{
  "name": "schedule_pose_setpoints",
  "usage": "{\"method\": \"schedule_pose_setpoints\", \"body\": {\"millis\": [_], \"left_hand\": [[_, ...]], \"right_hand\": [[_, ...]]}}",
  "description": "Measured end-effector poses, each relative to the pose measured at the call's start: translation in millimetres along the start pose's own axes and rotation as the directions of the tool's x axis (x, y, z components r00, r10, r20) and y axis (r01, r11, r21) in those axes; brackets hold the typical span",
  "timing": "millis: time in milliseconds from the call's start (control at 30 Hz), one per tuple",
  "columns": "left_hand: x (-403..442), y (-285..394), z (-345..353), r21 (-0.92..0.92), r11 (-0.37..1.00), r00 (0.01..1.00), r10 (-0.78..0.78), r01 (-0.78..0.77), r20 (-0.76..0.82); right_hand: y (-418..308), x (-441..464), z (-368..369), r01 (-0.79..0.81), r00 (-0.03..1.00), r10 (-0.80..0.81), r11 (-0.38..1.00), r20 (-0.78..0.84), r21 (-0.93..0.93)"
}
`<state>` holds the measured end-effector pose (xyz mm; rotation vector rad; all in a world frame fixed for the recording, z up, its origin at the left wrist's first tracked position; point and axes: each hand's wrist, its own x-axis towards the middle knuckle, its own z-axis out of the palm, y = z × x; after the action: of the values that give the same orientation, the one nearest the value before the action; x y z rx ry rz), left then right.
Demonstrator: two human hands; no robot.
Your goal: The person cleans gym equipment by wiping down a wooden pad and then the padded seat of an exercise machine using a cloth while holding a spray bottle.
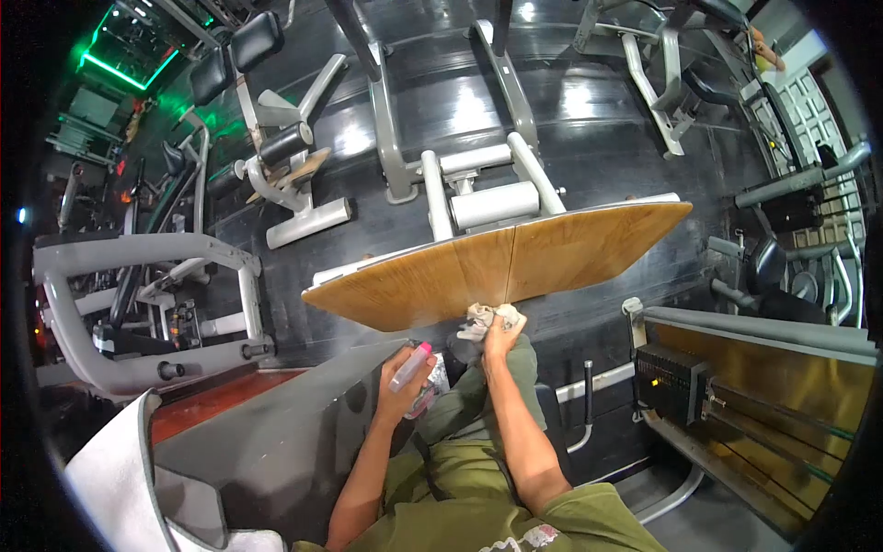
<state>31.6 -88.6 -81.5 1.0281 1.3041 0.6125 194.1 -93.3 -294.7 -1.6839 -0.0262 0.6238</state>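
My left hand (397, 386) is closed around a clear spray bottle (411, 366) with a pink top, held low in front of my body. In my right hand (503, 339) a crumpled whitish cloth (483, 321) is bunched up. That cloth is at the near edge of a wooden board (515, 262), a wide tan panel with a seam down its middle. Whether the cloth presses on the board's edge, I cannot tell. The board is fixed to a grey metal frame with a padded roller (495, 205) behind it.
To the left stands a thick grey tubular machine frame (147, 248). A machine with black pads (258, 39) is farther back. On the right is a weight stack (673, 382) behind a yellowish panel. A white towel-like sheet (115, 474) hangs at lower left. The floor (354, 138) is dark and shiny.
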Motion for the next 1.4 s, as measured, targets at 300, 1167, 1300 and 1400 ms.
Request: {"method": "schedule_pose_setpoints", "body": {"millis": [300, 1167, 1300, 1400], "left_hand": [[-2, -9, -2, 0.046, 0.999, 0.999, -0.011, 0.012, -0.035], [-24, -26, -22, 0.035, 0.997, 0.981, -0.058, 0.066, -0.187], [-28, -32, -25, -0.002, 0.998, 0.978, -0.063, 0.063, -0.198], [-28, -32, -29, -0.012, 0.998, 0.974, -0.058, 0.057, -0.217]], "right_hand": [[-51, -39, 19, 0.111, 0.994, -0.109, 0.991, 0.027, -0.076], [11, -74, 35, -0.279, 0.929, 0.245, 0.956, 0.278, 0.089], [-27, -98, 47, -0.330, 0.907, 0.296, 0.941, 0.300, 0.070], [19, -89, 57, -0.437, 0.868, 0.402, 0.898, 0.292, 0.061]]}}
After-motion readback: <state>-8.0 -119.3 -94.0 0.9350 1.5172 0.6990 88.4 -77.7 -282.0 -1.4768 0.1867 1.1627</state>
